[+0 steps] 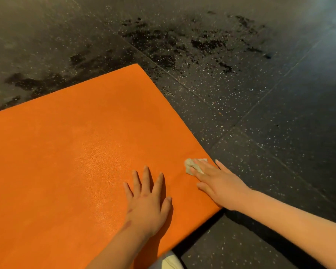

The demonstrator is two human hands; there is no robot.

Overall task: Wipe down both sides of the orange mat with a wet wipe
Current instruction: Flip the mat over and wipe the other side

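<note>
Orange mat (76,142) lies flat on the dark speckled floor (250,98), filling the view from 9 o'clock round to 6 o'clock, with one corner pointing toward 12 o'clock. The left hand (147,199) rests palm-down on it near 6 o'clock, fingers spread and straight, gripping nothing; it looks to be pinning the mat in place. Just at its 2 o'clock, the right hand (219,185) lies flat with fingers extended, pressing a crumpled wet wipe (191,166) against the mat close to its right-hand edge.

This reads as the wiping of the upward face, being worked along the edge. Whether the underside has been done cannot be told.

Next, the wipe wants sweeping toward 10 and 12 o'clock over the rest of the face, keeping pressure even so that it does not bunch up. The left hand should hold the mat from sliding. Turning it over will need both hands on an edge.
</note>
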